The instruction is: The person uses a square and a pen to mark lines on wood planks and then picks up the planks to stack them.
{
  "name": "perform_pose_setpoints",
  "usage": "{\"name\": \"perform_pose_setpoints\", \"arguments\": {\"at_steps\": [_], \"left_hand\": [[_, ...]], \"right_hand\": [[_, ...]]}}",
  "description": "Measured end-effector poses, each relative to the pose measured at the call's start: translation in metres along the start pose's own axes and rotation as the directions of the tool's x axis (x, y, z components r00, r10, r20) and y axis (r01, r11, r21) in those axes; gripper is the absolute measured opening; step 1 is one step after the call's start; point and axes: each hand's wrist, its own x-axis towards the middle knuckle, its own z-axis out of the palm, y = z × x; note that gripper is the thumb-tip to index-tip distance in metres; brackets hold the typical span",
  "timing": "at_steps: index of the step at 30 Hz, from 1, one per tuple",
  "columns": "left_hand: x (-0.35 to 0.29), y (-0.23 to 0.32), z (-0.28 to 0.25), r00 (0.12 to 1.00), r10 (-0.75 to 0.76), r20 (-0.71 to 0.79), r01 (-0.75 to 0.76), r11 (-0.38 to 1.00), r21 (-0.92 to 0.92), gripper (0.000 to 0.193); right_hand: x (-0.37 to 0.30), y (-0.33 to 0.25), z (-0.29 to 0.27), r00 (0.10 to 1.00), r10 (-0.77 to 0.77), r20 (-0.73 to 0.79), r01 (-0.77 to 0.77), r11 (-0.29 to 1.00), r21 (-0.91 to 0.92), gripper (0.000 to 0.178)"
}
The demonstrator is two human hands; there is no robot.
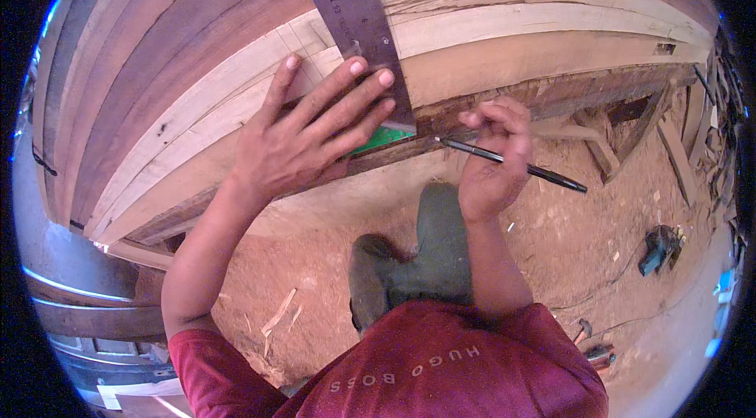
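Observation:
My left hand (pixel 303 130) lies spread on the planks with its fingertips over the lower part of a wide steel rule (pixel 346 0). Its fingers are apart and flat, and the thumb is mostly hidden. A green strip (pixel 383 137) shows at the rule's lower end, beside my fingers. In my right hand (pixel 500 162) a black pen (pixel 555 177) is pinched, its silver tip pointing left, close to the dark lower edge of the planks and just right of the rule's end. Thin pencil lines cross the pale plank left of the rule.
Curved wooden planks (pixel 472 75) span the scene in front of me, above a rough dark beam (pixel 575 95). Wood offcuts (pixel 676 158) lean at the right. A dark teal power tool (pixel 660 251) with a cord lies on the dusty floor (pixel 567 276), near scattered wood slivers (pixel 279 312).

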Motion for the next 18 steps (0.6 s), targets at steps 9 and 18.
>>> {"name": "perform_pose_setpoints", "arguments": {"at_steps": [9, 18], "left_hand": [[0.003, 0.003, 0.004, 0.997, -0.072, -0.013, 0.07, 0.991, -0.117, 0.091], [0.003, 0.006, 0.005, 0.995, -0.094, -0.03, 0.091, 0.991, -0.093, 0.089]], "right_hand": [[0.013, -0.006, 0.016, 0.903, -0.383, 0.197, 0.418, 0.89, -0.182, 0.021], [0.015, 0.001, 0.027, 0.891, -0.447, 0.086, 0.455, 0.877, -0.156, 0.023]]}}
